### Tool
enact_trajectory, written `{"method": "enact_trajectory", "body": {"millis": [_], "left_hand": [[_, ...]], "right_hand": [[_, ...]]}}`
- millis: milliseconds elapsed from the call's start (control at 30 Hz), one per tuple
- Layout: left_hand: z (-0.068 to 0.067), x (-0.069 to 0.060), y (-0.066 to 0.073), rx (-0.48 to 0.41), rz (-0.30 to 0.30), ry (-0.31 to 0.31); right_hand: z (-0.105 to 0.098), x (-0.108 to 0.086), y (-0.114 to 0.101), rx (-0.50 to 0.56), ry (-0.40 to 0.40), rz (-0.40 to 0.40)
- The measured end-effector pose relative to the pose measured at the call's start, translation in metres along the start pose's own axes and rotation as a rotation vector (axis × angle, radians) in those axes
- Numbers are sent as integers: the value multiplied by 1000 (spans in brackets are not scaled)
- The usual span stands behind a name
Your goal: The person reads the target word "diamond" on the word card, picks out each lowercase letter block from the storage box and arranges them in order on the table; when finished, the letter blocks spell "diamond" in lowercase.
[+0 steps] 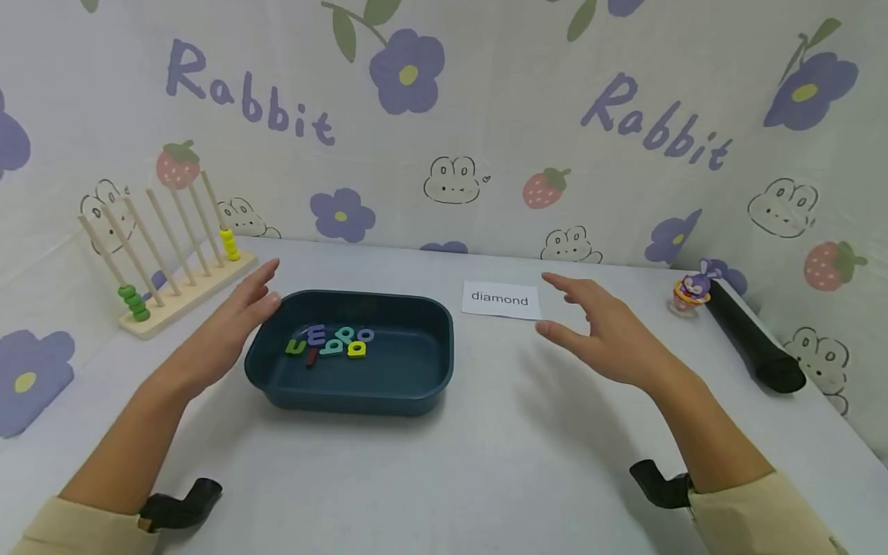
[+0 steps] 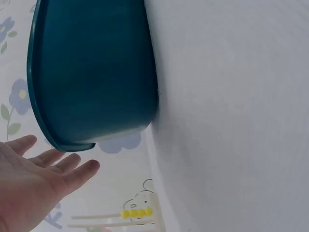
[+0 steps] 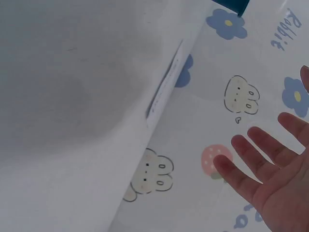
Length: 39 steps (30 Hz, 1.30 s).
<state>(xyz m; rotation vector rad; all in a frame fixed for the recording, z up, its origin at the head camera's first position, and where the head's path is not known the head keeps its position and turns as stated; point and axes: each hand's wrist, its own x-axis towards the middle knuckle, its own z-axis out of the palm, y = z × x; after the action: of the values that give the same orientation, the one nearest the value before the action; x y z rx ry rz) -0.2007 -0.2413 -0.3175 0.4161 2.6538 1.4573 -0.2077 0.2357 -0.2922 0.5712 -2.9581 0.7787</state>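
In the head view a dark teal tray (image 1: 409, 385) holds several coloured letters, among them a green one (image 1: 295, 348), a purple m (image 1: 315, 334) and a yellow one (image 1: 357, 350). My left hand (image 1: 218, 335), fingers extended and holding nothing, is at the tray's left side; the left wrist view shows that hand (image 2: 38, 186) beside the tray's wall (image 2: 96, 72). A white card (image 1: 501, 301) reading "diamond" lies right of the tray. Over the table to the card's right, my right hand (image 1: 610, 331) is empty with fingers spread, as the hand (image 3: 275, 174) in the right wrist view also shows.
A wooden peg rack (image 1: 187, 297) with green and yellow beads stands at the back left. Toward the right edge are a small purple rabbit figure (image 1: 694, 289) and a black cylindrical object (image 1: 756, 339). A patterned cloth (image 1: 513, 116) hangs behind the white table (image 1: 416, 478).
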Motion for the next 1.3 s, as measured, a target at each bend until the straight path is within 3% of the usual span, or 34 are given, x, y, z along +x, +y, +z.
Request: {"method": "enact_trajectory", "body": {"millis": [267, 467, 633, 933, 1300], "left_hand": [[-11, 2, -21, -162, -83, 5], [-17, 2, -37, -365, -149, -35], [-19, 3, -48, -465, -182, -70], [-18, 1, -61, -515, -174, -114], [-18, -2, -62, -524, -158, -114]], "right_hand": [[-8, 16, -14, 82, -5, -50], [-10, 28, -28, 106, -33, -56], [-12, 41, -41, 102, -75, -81], [-10, 66, -64, 137, -169, -162], [-5, 96, -93, 223, -234, -190]]}}
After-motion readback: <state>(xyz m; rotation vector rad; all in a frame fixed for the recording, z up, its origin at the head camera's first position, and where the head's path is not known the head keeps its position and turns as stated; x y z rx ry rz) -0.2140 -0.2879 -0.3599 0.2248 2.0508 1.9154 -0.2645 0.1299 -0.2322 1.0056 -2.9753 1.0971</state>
